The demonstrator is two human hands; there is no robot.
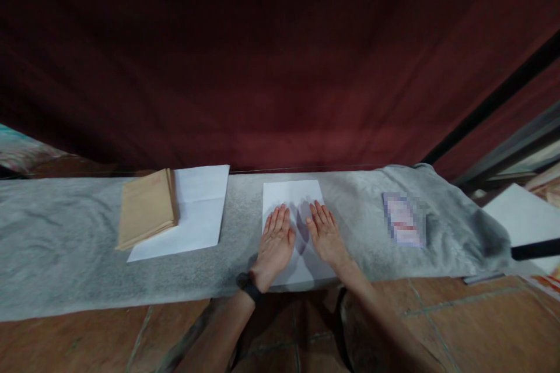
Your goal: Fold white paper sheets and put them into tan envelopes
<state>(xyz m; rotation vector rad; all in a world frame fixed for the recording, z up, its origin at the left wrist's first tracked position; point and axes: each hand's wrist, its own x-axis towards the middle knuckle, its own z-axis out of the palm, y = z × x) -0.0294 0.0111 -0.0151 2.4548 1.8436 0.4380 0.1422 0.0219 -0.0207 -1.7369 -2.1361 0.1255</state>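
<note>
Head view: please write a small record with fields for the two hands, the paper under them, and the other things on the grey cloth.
left hand: flat, palm down on the white sheet; black wristband at wrist
right hand: flat, palm down on the same sheet, apart from the left
surface: grey cloth
left of sheet: tan stack overlapping a larger white sheet
right of sheet: small printed item, blurred
behind: red curtain

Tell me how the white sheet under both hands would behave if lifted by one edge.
The white sheet looks thin and lies flat, so probably floppy and very light. On the fuzzy grey cloth it likely resists sliding.
</note>
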